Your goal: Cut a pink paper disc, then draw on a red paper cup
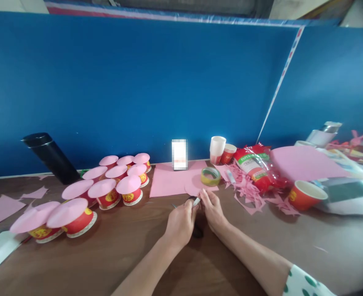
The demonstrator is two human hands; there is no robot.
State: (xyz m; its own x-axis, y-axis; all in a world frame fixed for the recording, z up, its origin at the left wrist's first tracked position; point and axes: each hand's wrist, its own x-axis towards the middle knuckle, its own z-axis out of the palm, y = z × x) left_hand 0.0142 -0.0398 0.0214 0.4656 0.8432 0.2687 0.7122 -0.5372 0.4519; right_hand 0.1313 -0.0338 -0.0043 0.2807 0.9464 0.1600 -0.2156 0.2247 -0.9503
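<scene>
Near the table's middle, my left hand (181,224) is closed around a small white tube-like item (196,201), which points up and to the right. My right hand (212,209) is pinched at the item's upper end, and its fingertips partly hide it. Just beyond the fingers lies a pink paper disc (195,188), partly over a pink paper sheet (169,181). A roll of yellowish tape (210,176) rests on that sheet. Below my hands, a black object (197,232) lies on the table, mostly hidden; its kind is unclear.
Several upturned red paper cups topped with pink discs (103,188) stand to the left, before a black flask (52,158). On the right are pink paper scraps (246,187), a red plastic package (258,166), stacked cups (217,150) and an orange-red cup (306,195). A blue partition (138,82) closes the back.
</scene>
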